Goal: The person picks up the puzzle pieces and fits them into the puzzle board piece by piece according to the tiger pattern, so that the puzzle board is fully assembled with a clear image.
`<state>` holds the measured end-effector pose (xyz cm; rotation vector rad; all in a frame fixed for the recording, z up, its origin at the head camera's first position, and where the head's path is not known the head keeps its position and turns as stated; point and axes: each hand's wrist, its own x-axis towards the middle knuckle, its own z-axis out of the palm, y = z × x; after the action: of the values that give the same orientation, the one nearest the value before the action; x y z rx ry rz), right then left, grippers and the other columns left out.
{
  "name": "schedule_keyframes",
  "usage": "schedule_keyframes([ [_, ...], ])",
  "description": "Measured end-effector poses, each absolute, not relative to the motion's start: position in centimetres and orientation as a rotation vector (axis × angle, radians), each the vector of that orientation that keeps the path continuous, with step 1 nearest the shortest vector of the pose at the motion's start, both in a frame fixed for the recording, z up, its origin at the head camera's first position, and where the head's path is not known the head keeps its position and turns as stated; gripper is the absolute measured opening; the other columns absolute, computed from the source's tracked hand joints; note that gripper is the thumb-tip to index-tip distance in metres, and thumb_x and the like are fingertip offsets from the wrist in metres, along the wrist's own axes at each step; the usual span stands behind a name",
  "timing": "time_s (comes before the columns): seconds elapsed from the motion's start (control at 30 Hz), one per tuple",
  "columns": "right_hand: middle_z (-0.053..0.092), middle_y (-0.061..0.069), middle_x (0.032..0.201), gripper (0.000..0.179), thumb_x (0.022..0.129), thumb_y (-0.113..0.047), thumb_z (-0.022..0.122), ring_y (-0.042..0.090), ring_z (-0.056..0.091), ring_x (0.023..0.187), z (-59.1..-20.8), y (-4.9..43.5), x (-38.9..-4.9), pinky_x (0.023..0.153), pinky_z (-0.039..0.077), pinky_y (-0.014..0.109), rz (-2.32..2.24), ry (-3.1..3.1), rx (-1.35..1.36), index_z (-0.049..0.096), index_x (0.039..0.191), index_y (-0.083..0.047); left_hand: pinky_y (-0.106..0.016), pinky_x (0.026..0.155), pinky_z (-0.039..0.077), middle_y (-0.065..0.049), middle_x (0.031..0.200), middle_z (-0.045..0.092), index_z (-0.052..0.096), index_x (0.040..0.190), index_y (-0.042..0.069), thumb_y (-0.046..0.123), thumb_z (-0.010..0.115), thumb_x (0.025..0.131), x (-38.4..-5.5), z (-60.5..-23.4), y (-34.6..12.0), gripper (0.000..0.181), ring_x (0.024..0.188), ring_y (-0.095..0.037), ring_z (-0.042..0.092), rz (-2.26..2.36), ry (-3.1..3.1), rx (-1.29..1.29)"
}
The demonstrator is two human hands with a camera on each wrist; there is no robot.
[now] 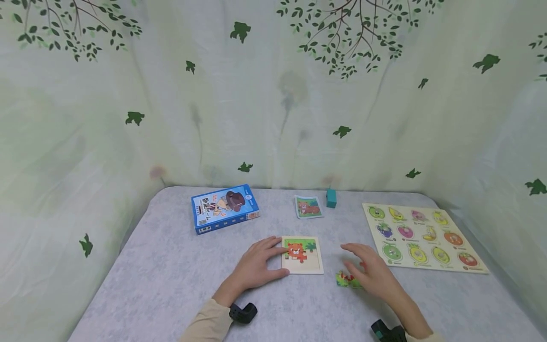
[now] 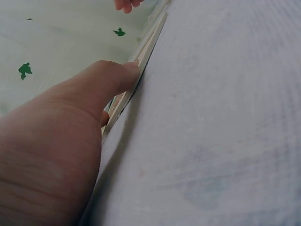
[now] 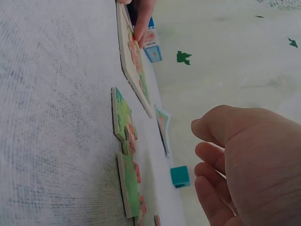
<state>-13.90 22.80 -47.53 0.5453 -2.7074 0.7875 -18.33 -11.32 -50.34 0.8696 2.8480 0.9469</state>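
A small square puzzle board [image 1: 314,266] with a pale frame lies in the middle, partly filled with joined pieces [image 1: 296,251] showing an orange tiger and greenery. My left hand [image 1: 255,263] rests at its left side, the index finger on the pieces and the thumb against the near left corner. In the left wrist view the thumb [image 2: 115,77] touches the frame's edge. Over several loose green and red puzzle pieces [image 1: 342,279] hovers my right hand [image 1: 371,273], its fingers apart with nothing between them. In the right wrist view those pieces [image 3: 129,186] lie flat below it.
A blue game box [image 1: 224,206] stands back left. Behind the board are a picture card [image 1: 309,207] with an animal and a teal block [image 1: 331,198]. To the right lies a large fruit board [image 1: 427,237]. A leaf-patterned curtain [image 1: 265,109] hangs behind the table.
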Motion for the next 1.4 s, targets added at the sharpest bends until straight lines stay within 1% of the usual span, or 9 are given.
schedule_keyframes([
  [0.1,0.069,0.008,0.131,0.042,0.091,-0.007,0.079,0.030,0.063,0.122,-47.9,23.1,-13.9,0.097,0.056,0.053,0.790,-2.690,0.522,0.068,0.131,-0.009,-0.057,0.122,0.030,-0.002,0.161,0.045,0.065,0.141,0.026,0.059,0.071,0.090,-18.3,-50.4,-11.3,0.060,0.153,-0.029,0.035,0.943,2.845,0.876],
  [0.3,0.069,0.007,0.131,0.043,0.090,-0.008,0.080,0.029,0.063,0.122,-48.6,23.5,-14.1,0.096,0.056,0.053,0.793,-2.678,0.512,0.069,0.131,-0.010,-0.057,0.122,0.031,-0.002,0.162,0.045,0.065,0.141,0.026,0.059,0.071,0.090,-18.4,-50.4,-11.4,0.061,0.153,-0.029,0.035,0.922,2.852,0.869],
  [0.53,0.069,0.009,0.130,0.044,0.089,-0.007,0.080,0.032,0.064,0.121,-49.1,24.3,-14.2,0.097,0.055,0.054,0.780,-2.688,0.499,0.068,0.131,-0.010,-0.059,0.122,0.031,-0.002,0.161,0.045,0.066,0.140,0.025,0.058,0.072,0.090,-18.3,-50.2,-11.4,0.061,0.152,-0.030,0.035,0.940,2.847,0.865],
  [0.9,0.069,0.008,0.130,0.045,0.091,-0.008,0.078,0.029,0.064,0.119,-49.3,26.2,-14.1,0.096,0.055,0.054,0.742,-2.727,0.452,0.066,0.134,-0.008,-0.056,0.124,0.029,0.001,0.163,0.043,0.064,0.142,0.028,0.061,0.071,0.090,-18.3,-50.4,-11.4,0.062,0.154,-0.027,0.034,0.934,2.844,0.849],
  [1.07,0.070,0.008,0.128,0.042,0.092,-0.010,0.077,0.030,0.064,0.119,-49.4,26.5,-14.3,0.098,0.053,0.054,0.720,-2.752,0.434,0.066,0.133,-0.007,-0.057,0.123,0.030,0.000,0.162,0.044,0.065,0.141,0.028,0.061,0.072,0.089,-18.4,-50.4,-11.5,0.062,0.153,-0.027,0.035,0.929,2.856,0.851],
  [1.27,0.073,0.004,0.122,0.038,0.092,-0.011,0.078,0.025,0.065,0.112,-49.5,26.7,-14.1,0.093,0.055,0.051,0.654,-2.797,0.403,0.069,0.129,-0.009,-0.057,0.123,0.030,0.001,0.162,0.044,0.064,0.142,0.029,0.063,0.070,0.090,-18.3,-50.5,-11.5,0.062,0.153,-0.027,0.035,0.941,2.835,0.855],
  [1.4,0.072,0.005,0.124,0.038,0.093,-0.012,0.077,0.027,0.064,0.115,-49.5,26.8,-14.2,0.096,0.054,0.053,0.650,-2.810,0.394,0.069,0.130,-0.009,-0.058,0.122,0.031,0.000,0.162,0.044,0.064,0.141,0.027,0.062,0.070,0.090,-18.3,-50.4,-11.5,0.062,0.153,-0.028,0.035,0.939,2.838,0.860],
])
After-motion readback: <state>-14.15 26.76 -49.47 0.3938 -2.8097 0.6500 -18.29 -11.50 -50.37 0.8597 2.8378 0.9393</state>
